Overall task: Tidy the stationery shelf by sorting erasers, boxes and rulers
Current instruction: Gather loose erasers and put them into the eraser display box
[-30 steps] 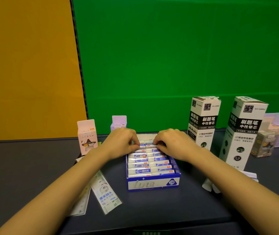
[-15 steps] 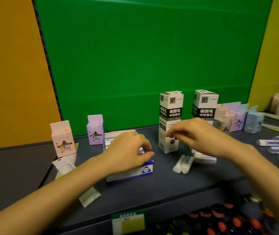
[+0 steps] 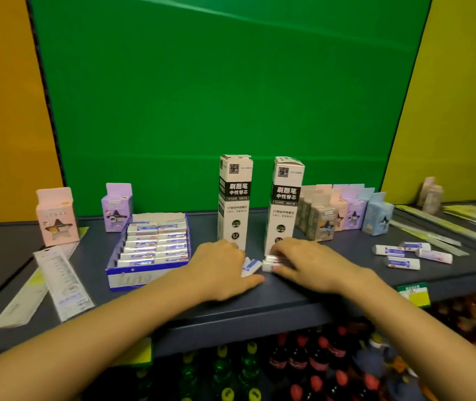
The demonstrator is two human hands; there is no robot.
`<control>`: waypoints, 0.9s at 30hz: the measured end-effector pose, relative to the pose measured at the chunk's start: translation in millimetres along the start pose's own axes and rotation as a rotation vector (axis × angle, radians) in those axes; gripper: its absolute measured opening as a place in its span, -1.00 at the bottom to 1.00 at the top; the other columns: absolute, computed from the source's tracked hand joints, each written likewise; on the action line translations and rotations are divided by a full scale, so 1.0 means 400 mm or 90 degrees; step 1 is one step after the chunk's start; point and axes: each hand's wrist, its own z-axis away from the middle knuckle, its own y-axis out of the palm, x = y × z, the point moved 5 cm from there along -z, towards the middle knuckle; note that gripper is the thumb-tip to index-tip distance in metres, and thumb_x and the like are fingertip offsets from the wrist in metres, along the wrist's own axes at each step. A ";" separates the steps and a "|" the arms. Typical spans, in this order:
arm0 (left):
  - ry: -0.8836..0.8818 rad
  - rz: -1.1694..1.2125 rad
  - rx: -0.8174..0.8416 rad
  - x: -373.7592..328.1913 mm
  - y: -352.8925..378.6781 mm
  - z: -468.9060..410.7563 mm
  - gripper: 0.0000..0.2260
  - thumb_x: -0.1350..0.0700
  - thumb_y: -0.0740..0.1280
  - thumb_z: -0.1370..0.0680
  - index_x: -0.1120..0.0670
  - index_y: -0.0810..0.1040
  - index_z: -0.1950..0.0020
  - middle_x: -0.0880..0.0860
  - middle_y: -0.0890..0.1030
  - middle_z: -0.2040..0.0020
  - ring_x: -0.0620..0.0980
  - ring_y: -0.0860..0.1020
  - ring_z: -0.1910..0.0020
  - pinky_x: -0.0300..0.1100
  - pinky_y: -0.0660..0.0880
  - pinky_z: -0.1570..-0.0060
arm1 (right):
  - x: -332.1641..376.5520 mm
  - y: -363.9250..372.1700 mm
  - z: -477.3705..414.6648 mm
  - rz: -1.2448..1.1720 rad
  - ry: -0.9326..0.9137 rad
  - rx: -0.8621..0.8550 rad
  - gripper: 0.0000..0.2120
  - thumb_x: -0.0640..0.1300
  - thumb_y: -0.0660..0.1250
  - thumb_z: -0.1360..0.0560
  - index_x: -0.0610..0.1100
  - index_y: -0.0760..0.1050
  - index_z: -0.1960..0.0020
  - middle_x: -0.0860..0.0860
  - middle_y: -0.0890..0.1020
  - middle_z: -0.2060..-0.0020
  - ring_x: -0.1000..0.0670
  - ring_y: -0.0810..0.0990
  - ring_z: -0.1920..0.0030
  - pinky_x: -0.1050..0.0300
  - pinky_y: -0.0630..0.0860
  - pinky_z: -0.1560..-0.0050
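Shelf [image 3: 317, 287], tall boxes [image 3: 235, 198] labelled "刷题笔"

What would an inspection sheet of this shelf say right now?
Surface: dark shelf, flat.
Job's things: eraser tray filled in rows; blue-labelled eraser beside the left hand; white eraser under the right fingers; four loose erasers at right; rulers at left; two tall refill boxes upright; small boxes at the back.
Clutter: price tag on the shelf edge.
Grippers: left hand rests over erasers, grip hidden; right hand curls on the white eraser.
Cables: nothing seen.
Surroundings: green backdrop; bottles below.
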 end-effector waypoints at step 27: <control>-0.139 -0.017 0.071 -0.039 0.045 -0.046 -0.70 0.11 0.08 -0.60 0.22 0.29 -0.29 0.21 0.36 -0.28 0.17 0.40 -0.22 0.01 0.40 -0.11 | -0.048 0.040 -0.008 -0.224 -0.015 0.096 -0.64 0.07 0.23 -0.52 -0.14 0.30 -0.17 -0.12 0.49 -0.14 -0.12 0.50 -0.06 0.01 0.43 -0.06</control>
